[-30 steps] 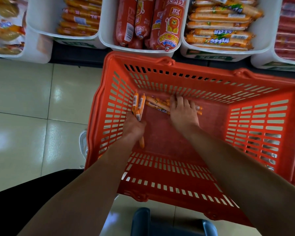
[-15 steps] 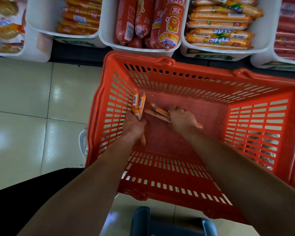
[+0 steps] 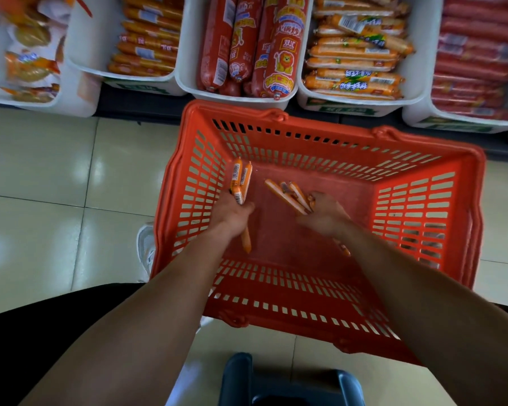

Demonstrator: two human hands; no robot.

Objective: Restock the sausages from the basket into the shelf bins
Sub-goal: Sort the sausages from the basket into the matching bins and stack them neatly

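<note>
- Head view: your left hand (image 3: 230,213) is curled round a small bundle of thin orange sausages (image 3: 241,178) inside the red basket (image 3: 276,120), close to its left wall. Their tips stick out past your fingers toward the shelf, and one tail end shows below your palm.
- Your right hand (image 3: 327,215) is closed on a second bundle (image 3: 288,194), low over the middle of the basket floor. That hand is blurred, so I cannot count what it holds.
- The left bundle's long axis points almost straight at the shelf. The right bundle slants away from your fingers, forward and toward your left hand.
- The coming move turns on this: the bins lie beyond the basket's far rim, ahead of both hands. The white bin (image 3: 94,33) stocked with similar slim orange sticks sits ahead and to the left, so I judge your left hand the nearer one.
- The sticks in that bin lie crosswise, so your bundles would probably need turning before you lay them in.
- The sausages are slim with glossy orange casings, white barcode labels and pinched ends. They are likely to slide against each other in a loose grip.
- I see no loose sausages on the basket floor, though your hands may hide some.
</note>
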